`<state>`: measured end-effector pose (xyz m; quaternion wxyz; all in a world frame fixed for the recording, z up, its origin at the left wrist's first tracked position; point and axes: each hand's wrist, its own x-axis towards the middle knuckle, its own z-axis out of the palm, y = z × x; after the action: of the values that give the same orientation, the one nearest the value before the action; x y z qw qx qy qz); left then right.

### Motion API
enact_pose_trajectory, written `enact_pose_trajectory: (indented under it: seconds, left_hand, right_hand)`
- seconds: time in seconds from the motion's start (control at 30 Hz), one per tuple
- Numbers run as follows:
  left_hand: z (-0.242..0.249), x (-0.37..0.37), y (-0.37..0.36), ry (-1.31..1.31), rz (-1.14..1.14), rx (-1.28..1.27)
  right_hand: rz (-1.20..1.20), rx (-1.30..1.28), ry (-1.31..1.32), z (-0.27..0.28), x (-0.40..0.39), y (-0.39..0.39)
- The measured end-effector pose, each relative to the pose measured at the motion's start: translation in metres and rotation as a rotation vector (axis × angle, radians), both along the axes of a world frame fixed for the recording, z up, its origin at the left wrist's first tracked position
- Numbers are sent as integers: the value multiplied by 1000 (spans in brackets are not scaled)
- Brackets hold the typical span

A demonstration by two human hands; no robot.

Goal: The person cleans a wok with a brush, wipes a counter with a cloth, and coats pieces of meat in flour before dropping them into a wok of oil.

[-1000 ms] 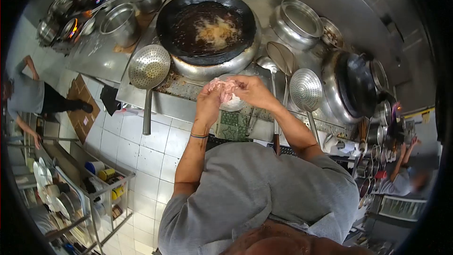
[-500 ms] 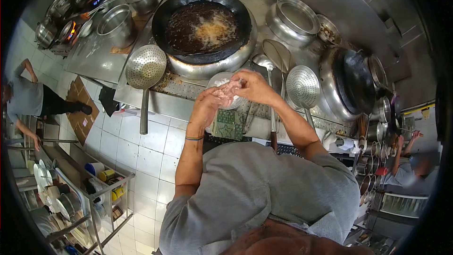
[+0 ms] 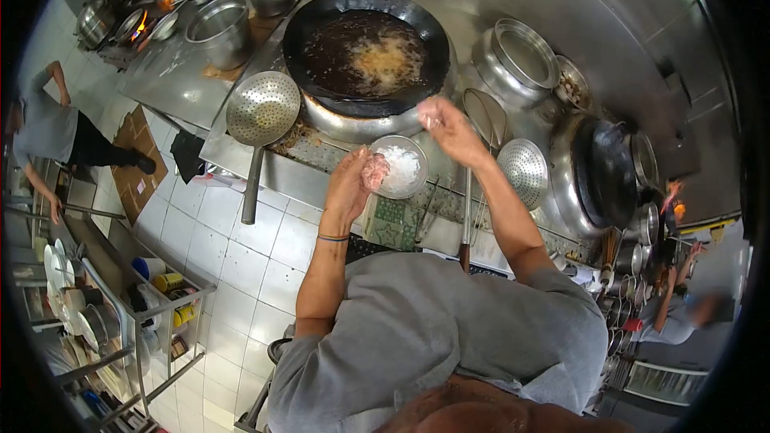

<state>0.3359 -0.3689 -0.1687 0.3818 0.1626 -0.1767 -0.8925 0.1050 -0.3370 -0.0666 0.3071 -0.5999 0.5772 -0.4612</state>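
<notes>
My left hand [image 3: 348, 184] is closed around a lump of pink raw meat [image 3: 374, 171], at the left rim of a small bowl [image 3: 421, 184]. White, clumpy stuff [image 3: 405, 162] lies in the bowl. To the upper right, my right hand [image 3: 451, 133] is raised near the front rim of a big black wok [image 3: 295, 48]. Its fingers are pinched together and blurred at the tips, so what they hold, if anything, I cannot make out. Dark oil [image 3: 333, 36] fills the wok, with a pale foaming patch [image 3: 387, 62] right of its middle.
A perforated ladle [image 3: 263, 108] rests left of the wok. On the right lie a wire strainer [image 3: 484, 116] and another perforated ladle [image 3: 523, 172]. Beyond them stand a steel pot [image 3: 513, 60] and a second wok [image 3: 605, 172]. Co-workers [image 3: 48, 124] are at both sides.
My hands have parted: the right hand has moved up and right toward the wok, while the left keeps the meat beside the bowl. The foaming patch looks larger.
</notes>
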Motion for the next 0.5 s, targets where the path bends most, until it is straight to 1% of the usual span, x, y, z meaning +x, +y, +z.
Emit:
enact_pose_trajectory:
  seconds: [0.03,0.1,0.13,0.2,0.27,0.3,0.37,0.47,0.5]
  left_hand:
    - [-5,3,-1,-36,22,-14]
    - [-13,10,-2,-107,57,-44]
    - [-6,15,1,-91,65,-42]
    - [27,28,7,-60,82,-40]
    - [43,40,6,-2,53,-73]
    - [45,45,6,26,39,-90]
    - [43,54,5,2,42,-128]
    - [38,58,2,-13,58,-161]
    - [36,57,0,-16,65,-168]
  right_hand:
    - [-44,-131,211,7,-3,-16]
    - [-29,-197,461,-3,-15,-61]
    - [-23,-228,586,-10,-21,-85]
    - [18,11,883,-20,-29,-141]
    - [-102,75,764,-31,-32,-184]
    - [-159,37,647,-29,-36,-198]
    - [-269,-42,408,-25,-40,-216]
    - [-290,-288,450,12,-27,-183]
    - [-218,-295,384,18,-20,-160]
